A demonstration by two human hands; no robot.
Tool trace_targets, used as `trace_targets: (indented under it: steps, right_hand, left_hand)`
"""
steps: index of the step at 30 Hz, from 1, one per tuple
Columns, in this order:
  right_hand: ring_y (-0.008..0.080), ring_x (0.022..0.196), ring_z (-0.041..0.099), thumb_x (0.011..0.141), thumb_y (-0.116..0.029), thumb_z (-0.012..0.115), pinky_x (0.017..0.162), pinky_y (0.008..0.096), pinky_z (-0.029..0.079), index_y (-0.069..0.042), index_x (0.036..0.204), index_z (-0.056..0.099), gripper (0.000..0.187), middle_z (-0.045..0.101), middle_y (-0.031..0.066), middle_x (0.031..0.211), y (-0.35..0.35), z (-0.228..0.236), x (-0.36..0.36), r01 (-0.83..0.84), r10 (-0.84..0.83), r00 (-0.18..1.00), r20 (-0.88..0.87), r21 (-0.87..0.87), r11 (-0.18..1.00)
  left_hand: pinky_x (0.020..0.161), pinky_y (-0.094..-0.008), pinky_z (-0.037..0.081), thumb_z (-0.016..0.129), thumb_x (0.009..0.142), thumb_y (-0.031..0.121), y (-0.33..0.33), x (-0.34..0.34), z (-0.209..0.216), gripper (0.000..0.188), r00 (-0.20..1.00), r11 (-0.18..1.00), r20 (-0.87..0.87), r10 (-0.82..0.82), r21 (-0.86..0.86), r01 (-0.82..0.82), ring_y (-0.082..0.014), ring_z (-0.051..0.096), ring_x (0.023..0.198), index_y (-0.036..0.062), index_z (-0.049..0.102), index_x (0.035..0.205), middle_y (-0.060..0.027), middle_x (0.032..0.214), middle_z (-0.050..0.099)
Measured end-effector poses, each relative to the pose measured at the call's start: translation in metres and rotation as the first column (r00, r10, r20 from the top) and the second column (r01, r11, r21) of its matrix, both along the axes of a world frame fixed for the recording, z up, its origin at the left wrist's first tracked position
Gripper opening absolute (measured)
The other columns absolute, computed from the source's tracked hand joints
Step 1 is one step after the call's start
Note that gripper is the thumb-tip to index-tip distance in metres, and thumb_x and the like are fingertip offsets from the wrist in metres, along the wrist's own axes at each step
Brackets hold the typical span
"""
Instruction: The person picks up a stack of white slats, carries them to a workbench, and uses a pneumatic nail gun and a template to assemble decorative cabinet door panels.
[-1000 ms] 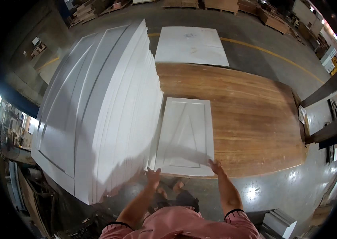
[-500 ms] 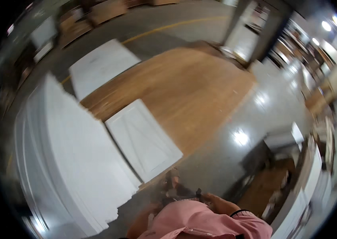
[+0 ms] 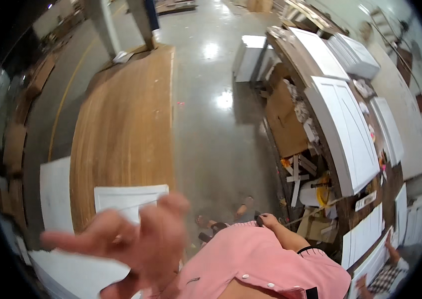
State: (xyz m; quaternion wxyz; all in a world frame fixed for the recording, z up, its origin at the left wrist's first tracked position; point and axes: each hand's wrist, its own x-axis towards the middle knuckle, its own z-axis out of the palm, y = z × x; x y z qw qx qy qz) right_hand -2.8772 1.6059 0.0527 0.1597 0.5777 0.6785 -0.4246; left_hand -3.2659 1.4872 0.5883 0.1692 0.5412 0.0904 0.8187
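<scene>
Head view: left hand (image 3: 139, 239) raised, fingers spread; right hand (image 3: 270, 220) at the waist, grip I can't tell.
White panel (image 3: 121, 197): on the wooden board (image 3: 126, 114), partly hidden by the left hand.
Bucket (image 3: 312, 198): below the bench (image 3: 389, 185), contents unclear.

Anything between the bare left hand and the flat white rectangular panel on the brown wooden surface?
Nothing visible. The blurred left hand hides part of the white rectangular panel on the brown wooden surface, so what lies directly behind can't be told.
</scene>
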Motion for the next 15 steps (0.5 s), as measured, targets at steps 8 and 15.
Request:
trace_targets:
  steps: [8,15]
  right_hand:
    - [0.0224,0.105,0.072,0.096,-0.029,0.068,0.092,0.0338,0.054,-0.001,0.115,0.076,0.035,0.078,0.0132,0.111,0.05,-0.039,0.093,0.554,-0.54,0.802,-0.256,-0.021,0.832]
    - [0.0217,0.108,0.071,0.097,-0.028,0.07,0.095,0.0339,0.053,-0.004,0.12,0.074,0.034,0.077,0.011,0.114,0.118,0.032,0.134,0.696,-0.667,0.656,-0.354,-0.06,0.716]
  left_hand:
    - [0.109,-0.0508,0.033,0.041,0.094,0.081,0.166,0.179,0.053,0.101,0.687,0.661,-0.008,-0.727,0.264,0.703,-0.0354,0.057,0.119,0.0146,0.018,0.166,-0.0253,0.136,0.058]
    - [0.102,-0.0477,0.036,0.043,0.096,0.078,0.264,0.257,0.056,0.099,0.541,0.519,-0.022,-0.841,0.253,0.817,-0.0324,0.058,0.114,0.0142,0.016,0.166,-0.0226,0.134,0.058]
